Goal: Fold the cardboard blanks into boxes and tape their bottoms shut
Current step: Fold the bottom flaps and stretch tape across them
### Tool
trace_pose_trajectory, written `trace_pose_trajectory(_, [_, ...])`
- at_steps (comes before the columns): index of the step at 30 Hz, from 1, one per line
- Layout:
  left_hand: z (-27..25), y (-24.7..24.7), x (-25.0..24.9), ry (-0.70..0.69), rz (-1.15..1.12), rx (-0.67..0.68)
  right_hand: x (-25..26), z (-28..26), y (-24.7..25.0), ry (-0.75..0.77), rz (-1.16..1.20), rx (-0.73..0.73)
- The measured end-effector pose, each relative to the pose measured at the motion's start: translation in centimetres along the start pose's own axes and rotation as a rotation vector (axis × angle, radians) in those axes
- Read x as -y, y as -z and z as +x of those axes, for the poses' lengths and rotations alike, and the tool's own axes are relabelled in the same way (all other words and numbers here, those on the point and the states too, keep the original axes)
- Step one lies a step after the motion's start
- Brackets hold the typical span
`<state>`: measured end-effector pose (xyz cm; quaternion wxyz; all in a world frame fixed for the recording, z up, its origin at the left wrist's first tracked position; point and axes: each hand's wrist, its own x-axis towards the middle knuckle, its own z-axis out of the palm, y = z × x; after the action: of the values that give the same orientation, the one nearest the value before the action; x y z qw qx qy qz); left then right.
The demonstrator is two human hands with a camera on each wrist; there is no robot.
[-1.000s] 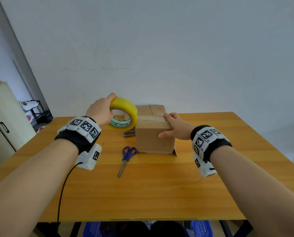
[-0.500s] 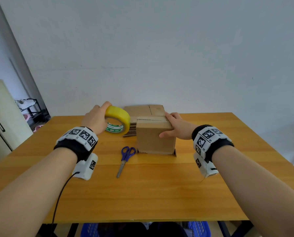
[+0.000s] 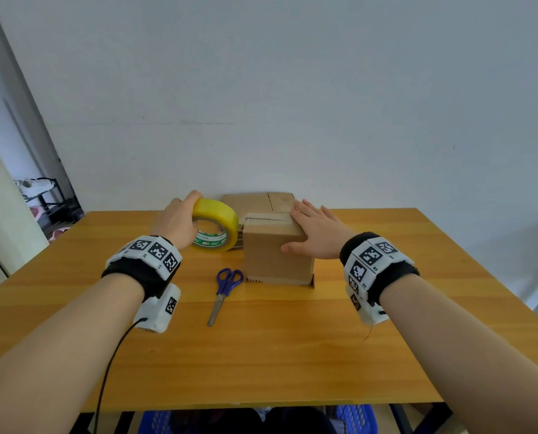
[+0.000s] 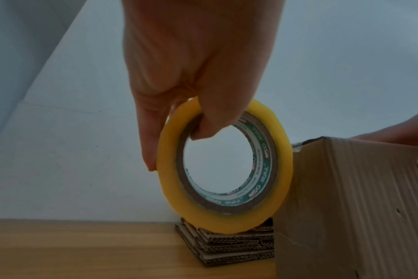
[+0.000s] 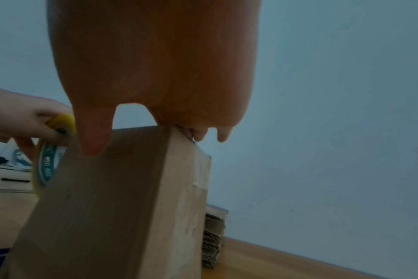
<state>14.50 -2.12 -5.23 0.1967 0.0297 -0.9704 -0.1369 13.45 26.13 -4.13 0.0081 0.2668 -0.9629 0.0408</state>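
Folded box [image 3: 278, 252], mid-table [image 3: 261, 355], upturned for sealing: right hand [image 3: 316, 234] flat, fingers straight, pinning the flaps; left hand [image 3: 178, 223] gripping yellow tape roll [image 3: 216, 225] at the box's left edge, apparently to tape the seam.

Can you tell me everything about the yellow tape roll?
The tape roll is a thick yellow ring with a brown cardboard core and a green-and-white printed label inside. It stands on edge beside the cardboard box, above the stacked flat blanks. The left hand grips its top, thumb through the hole.
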Motion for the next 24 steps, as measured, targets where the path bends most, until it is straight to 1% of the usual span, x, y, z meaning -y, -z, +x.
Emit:
trace_pose_trajectory(2, [0.0,0.1,-0.2,-0.001,-0.011,0.003,1.1,0.2,0.0,0.032,-0.010,-0.058])
trace_pose_trajectory(4, [-0.1,0.1,-0.3,-0.006,-0.030,0.008,2.7,0.8,-0.2,0.067,-0.023,-0.085])
trace_pose_trajectory(9, [-0.4,0.5,-0.7,-0.030,-0.063,0.015,5.7,2.6,-1.3,0.130,-0.043,-0.060])
trace_pose_trajectory(15, [-0.7,1.7,-0.2,-0.014,-0.078,0.033,4.7,2.1,-1.6,0.153,-0.063,-0.069])
trace_pose_trajectory(21, [-0.7,2.8,-1.4,-0.074,-0.167,0.169,3.7,1.5,-1.1,0.157,-0.066,-0.055])
trace_pose_trajectory(24, [-0.9,3.2,-1.8,-0.085,-0.288,0.224,3.2,1.4,-1.1,0.179,-0.063,-0.069])
